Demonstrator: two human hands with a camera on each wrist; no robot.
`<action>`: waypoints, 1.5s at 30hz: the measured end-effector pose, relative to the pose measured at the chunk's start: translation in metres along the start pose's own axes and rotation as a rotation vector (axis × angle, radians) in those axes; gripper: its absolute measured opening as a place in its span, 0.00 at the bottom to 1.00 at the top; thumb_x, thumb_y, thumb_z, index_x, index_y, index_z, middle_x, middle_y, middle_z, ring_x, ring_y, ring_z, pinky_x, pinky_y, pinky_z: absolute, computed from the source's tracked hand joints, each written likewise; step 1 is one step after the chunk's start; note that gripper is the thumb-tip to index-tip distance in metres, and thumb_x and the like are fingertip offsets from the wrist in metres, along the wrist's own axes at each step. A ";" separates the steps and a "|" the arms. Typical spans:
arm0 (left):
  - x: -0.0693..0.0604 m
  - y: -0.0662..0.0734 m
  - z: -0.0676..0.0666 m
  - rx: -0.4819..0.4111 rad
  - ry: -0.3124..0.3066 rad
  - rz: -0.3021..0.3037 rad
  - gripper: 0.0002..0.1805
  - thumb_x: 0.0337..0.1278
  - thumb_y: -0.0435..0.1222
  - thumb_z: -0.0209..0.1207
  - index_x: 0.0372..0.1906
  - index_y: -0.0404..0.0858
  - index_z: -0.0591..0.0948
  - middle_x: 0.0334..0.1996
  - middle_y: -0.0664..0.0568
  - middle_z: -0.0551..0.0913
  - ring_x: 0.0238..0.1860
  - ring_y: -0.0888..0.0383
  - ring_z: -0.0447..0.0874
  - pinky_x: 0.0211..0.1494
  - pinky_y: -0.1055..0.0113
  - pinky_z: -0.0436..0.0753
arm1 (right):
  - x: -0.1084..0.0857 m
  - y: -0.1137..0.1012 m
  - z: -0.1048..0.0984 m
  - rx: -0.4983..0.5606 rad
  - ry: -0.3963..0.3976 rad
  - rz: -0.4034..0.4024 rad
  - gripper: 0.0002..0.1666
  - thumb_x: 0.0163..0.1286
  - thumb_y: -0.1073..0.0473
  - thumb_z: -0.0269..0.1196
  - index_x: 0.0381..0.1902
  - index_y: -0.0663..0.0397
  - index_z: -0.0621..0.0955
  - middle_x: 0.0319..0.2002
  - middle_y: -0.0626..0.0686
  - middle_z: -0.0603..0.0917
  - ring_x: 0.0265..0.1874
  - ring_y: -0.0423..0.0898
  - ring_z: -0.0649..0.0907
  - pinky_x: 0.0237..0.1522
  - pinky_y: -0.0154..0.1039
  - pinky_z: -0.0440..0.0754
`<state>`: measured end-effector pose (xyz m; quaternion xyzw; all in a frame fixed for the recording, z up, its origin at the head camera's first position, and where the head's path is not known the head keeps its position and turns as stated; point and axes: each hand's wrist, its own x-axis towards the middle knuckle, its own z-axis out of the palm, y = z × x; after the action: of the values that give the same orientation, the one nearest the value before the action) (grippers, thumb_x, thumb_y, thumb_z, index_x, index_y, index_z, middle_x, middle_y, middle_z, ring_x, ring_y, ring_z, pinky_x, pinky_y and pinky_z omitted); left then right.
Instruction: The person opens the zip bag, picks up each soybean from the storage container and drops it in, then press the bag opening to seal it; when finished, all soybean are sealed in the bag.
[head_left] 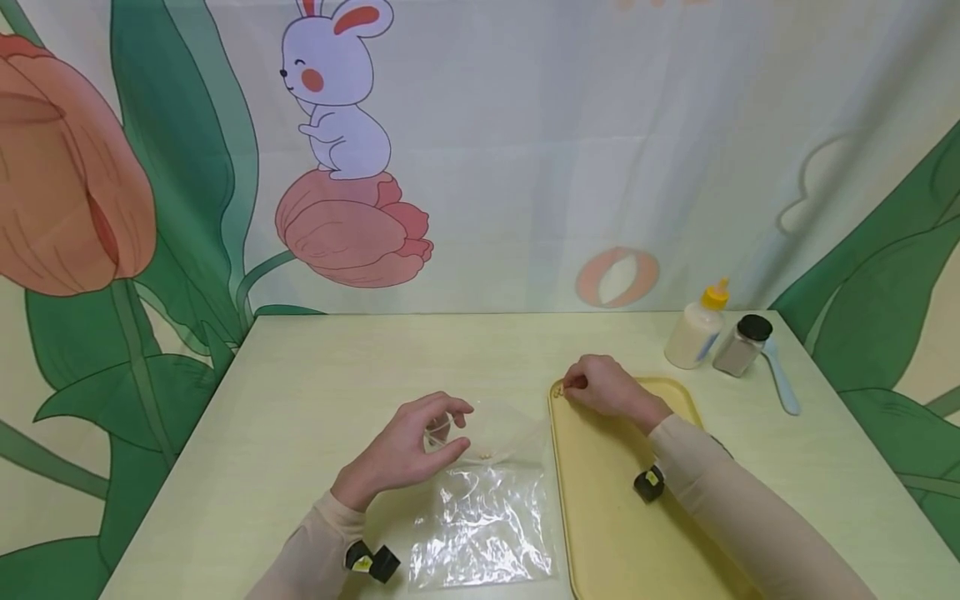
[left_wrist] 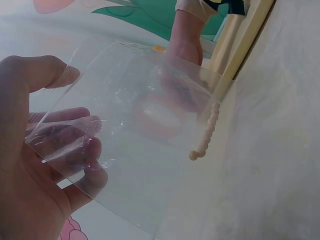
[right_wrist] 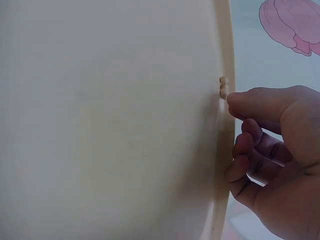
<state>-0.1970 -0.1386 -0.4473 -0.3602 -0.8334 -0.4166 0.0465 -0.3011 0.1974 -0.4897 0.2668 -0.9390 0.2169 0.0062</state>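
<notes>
In the head view my left hand (head_left: 412,442) holds up the mouth of a clear plastic bag (head_left: 480,533), thumb and fingers spread apart. The left wrist view shows its fingers curled at the bag's edge, partly behind the film. A row of small tan round beads (left_wrist: 212,127) lies inside the bag (left_wrist: 145,120). My right hand (head_left: 607,387) is at the far left corner of a yellow tray (head_left: 600,517). Its thumb and forefinger pinch at small tan beads (right_wrist: 223,87) along the tray's edge; the fingers partly hide them.
At the back right stand a white bottle (head_left: 693,333) with a yellow nozzle and a jar (head_left: 742,346) with a black lid. A pale blue spoon-like tool (head_left: 782,379) lies beside them. A printed curtain (head_left: 510,167) hangs behind the pale table (head_left: 300,383).
</notes>
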 end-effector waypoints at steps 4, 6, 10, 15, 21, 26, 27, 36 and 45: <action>0.000 0.000 0.000 -0.006 -0.001 -0.002 0.19 0.56 0.36 0.64 0.53 0.42 0.79 0.38 0.59 0.79 0.30 0.57 0.78 0.37 0.70 0.84 | -0.002 0.001 -0.001 0.019 0.018 0.020 0.04 0.60 0.63 0.69 0.34 0.56 0.88 0.28 0.47 0.83 0.29 0.41 0.79 0.35 0.38 0.79; 0.000 -0.001 0.001 -0.006 -0.002 -0.001 0.19 0.56 0.36 0.64 0.53 0.41 0.79 0.38 0.59 0.79 0.30 0.57 0.78 0.37 0.70 0.84 | -0.003 0.001 -0.003 0.019 0.033 0.013 0.04 0.60 0.63 0.69 0.33 0.56 0.87 0.27 0.47 0.82 0.28 0.41 0.78 0.34 0.37 0.78; 0.001 -0.001 0.001 -0.003 0.001 0.002 0.19 0.56 0.36 0.64 0.53 0.41 0.79 0.38 0.59 0.79 0.30 0.59 0.77 0.37 0.71 0.84 | -0.005 -0.003 -0.008 0.027 0.070 -0.019 0.03 0.60 0.61 0.69 0.32 0.55 0.87 0.25 0.46 0.80 0.26 0.40 0.76 0.32 0.36 0.76; 0.000 -0.001 0.001 0.001 -0.001 -0.006 0.19 0.56 0.36 0.64 0.53 0.41 0.79 0.37 0.59 0.79 0.30 0.60 0.77 0.37 0.70 0.83 | -0.007 -0.010 -0.013 0.038 0.090 -0.031 0.03 0.60 0.60 0.69 0.31 0.53 0.86 0.23 0.44 0.77 0.25 0.39 0.73 0.29 0.34 0.73; -0.001 -0.001 0.001 0.000 -0.002 -0.008 0.18 0.56 0.36 0.64 0.53 0.42 0.79 0.38 0.59 0.79 0.30 0.61 0.77 0.37 0.70 0.83 | -0.010 -0.023 -0.020 0.059 0.101 -0.040 0.04 0.60 0.60 0.70 0.32 0.53 0.86 0.23 0.44 0.75 0.25 0.39 0.72 0.28 0.34 0.72; -0.002 0.000 0.001 -0.004 0.000 -0.005 0.18 0.57 0.36 0.64 0.53 0.42 0.79 0.38 0.59 0.79 0.30 0.61 0.76 0.37 0.71 0.83 | -0.013 -0.034 -0.027 0.066 0.144 -0.079 0.03 0.60 0.60 0.70 0.32 0.52 0.85 0.24 0.43 0.75 0.24 0.40 0.73 0.27 0.33 0.73; -0.002 0.000 0.000 -0.004 0.000 -0.005 0.18 0.57 0.36 0.64 0.53 0.42 0.79 0.38 0.59 0.79 0.30 0.61 0.77 0.36 0.71 0.83 | -0.014 -0.037 -0.028 0.067 0.154 -0.088 0.02 0.60 0.60 0.69 0.32 0.51 0.85 0.24 0.43 0.75 0.24 0.40 0.73 0.27 0.33 0.73; -0.002 0.000 0.000 0.000 0.003 -0.008 0.18 0.56 0.36 0.64 0.53 0.42 0.79 0.38 0.59 0.80 0.30 0.63 0.76 0.36 0.71 0.83 | -0.020 -0.060 -0.039 0.091 0.212 -0.138 0.02 0.62 0.59 0.68 0.31 0.50 0.85 0.24 0.42 0.74 0.22 0.37 0.71 0.26 0.31 0.73; 0.000 -0.001 0.000 0.002 -0.003 -0.002 0.18 0.57 0.36 0.64 0.53 0.42 0.79 0.38 0.59 0.80 0.30 0.64 0.75 0.36 0.70 0.83 | -0.025 -0.087 -0.050 0.160 0.273 -0.236 0.02 0.61 0.60 0.69 0.31 0.51 0.85 0.24 0.42 0.75 0.21 0.36 0.71 0.24 0.30 0.72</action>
<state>-0.1974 -0.1387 -0.4482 -0.3599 -0.8342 -0.4153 0.0452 -0.2416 0.1641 -0.4122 0.3427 -0.8715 0.3229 0.1375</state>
